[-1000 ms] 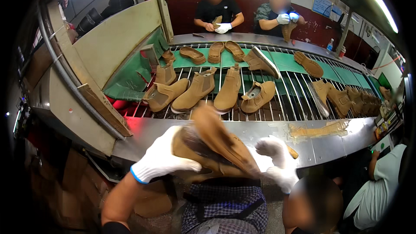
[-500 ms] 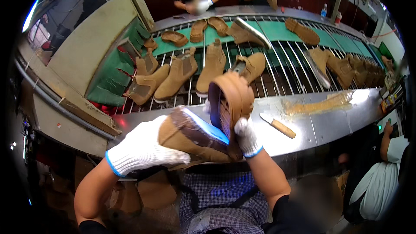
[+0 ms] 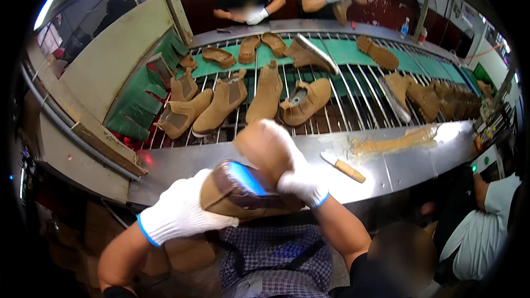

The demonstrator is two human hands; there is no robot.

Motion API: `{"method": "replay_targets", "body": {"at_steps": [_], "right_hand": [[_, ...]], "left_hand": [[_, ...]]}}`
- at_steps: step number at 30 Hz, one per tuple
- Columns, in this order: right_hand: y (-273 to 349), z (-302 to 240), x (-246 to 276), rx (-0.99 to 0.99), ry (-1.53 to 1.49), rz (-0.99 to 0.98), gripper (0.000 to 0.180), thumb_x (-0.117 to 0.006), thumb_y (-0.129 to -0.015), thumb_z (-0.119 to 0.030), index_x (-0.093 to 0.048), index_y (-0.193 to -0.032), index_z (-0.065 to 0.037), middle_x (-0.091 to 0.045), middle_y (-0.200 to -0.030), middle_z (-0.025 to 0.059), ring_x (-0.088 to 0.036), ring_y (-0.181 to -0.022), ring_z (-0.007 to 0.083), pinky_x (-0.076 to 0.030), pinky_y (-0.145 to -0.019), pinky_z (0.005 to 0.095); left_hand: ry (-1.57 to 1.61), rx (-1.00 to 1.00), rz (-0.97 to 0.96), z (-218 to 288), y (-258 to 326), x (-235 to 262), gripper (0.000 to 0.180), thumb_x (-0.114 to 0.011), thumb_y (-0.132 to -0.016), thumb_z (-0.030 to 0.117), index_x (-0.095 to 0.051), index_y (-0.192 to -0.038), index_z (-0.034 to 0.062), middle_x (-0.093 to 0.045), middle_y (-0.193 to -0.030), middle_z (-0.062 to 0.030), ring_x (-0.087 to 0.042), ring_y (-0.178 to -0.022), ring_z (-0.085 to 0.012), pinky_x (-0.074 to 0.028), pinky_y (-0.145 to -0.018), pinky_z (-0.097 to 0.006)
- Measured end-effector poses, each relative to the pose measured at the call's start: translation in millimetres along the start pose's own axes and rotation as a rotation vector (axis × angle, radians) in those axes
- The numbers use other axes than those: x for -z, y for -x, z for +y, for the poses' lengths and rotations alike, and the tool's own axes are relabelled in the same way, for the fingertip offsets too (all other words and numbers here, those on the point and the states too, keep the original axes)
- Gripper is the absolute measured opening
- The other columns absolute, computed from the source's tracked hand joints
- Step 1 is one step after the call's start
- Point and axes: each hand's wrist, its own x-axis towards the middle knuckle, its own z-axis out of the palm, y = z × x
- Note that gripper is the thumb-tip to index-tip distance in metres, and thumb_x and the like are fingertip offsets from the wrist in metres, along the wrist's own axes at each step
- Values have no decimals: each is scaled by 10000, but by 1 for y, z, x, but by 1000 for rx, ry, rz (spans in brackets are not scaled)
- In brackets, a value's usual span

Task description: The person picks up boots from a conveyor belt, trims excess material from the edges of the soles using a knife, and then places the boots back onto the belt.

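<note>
My left hand, in a white knit glove with a blue cuff, is closed around a brown boot. The boot lies tilted, its bottom facing up with a bright blue sheen on it. In my gloved right hand is a tan shoe sole, blurred by motion. It leans over the toe half of the boot's bottom; whether the two touch there I cannot tell. To the right, a knife with a wooden handle rests on the metal ledge.
Beyond the ledge, a rack of metal bars carries several brown boots and loose soles over a green belt. Two people work across it. At the right edge sits another person in a pale top.
The sole has tipped from upright down toward the boot's bottom. My right hand has swung up around its outer side. The boot has turned slightly in my left hand.
</note>
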Motion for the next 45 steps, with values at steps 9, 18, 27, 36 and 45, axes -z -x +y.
{"method": "replay_targets", "body": {"at_steps": [9, 18, 27, 36, 45], "right_hand": [[19, -78, 11, 161, -9, -7, 1321, -945, -641, -687, -366, -1603, 10, -556, -1489, 200, -535, -1410, 326, -382, -1227, 484], [15, -33, -4, 554, -797, 205, 865, -871, -799, -618, -506, -1359, -68, -574, -1297, 194, -587, -1270, 371, -513, -1142, 556], [26, -69, -13, 353, -366, 406, 840, -933, -651, -611, -590, -1180, -58, -590, -1245, 192, -597, -1208, 368, -512, -1084, 523], [73, -93, -8, 372, -190, 535, 453, -828, -742, -395, -657, -1033, -92, -586, -1230, 134, -531, -1309, 371, -350, -1237, 601], [97, -118, -23, 289, 361, 526, 313, -693, -841, -214, -639, -1117, -78, -579, -1251, 148, -543, -1335, 374, -408, -1179, 577]], "left_hand": [[-267, -120, -241, 73, -26, 39, 908, -858, -771, 648, -517, -1434, 129, -755, -1161, -226, -735, -1051, -446, -592, -915, -499], [-318, -146, -237, 90, -35, 30, 830, -822, -803, 620, -530, -1393, 114, -776, -1072, -192, -758, -977, -433, -614, -845, -493], [-347, -226, -246, 108, -42, 30, 734, -812, -815, 572, -558, -1252, 40, -765, -899, -204, -767, -818, -420, -626, -725, -500], [-389, -432, -291, 142, -64, 30, 590, -794, -848, 485, -601, -1078, -23, -729, -746, -177, -760, -697, -391, -616, -623, -487], [-535, -492, -302, 159, -47, 33, 577, -761, -901, 475, -614, -1135, -32, -764, -861, -180, -776, -738, -360, -635, -655, -468]]}}
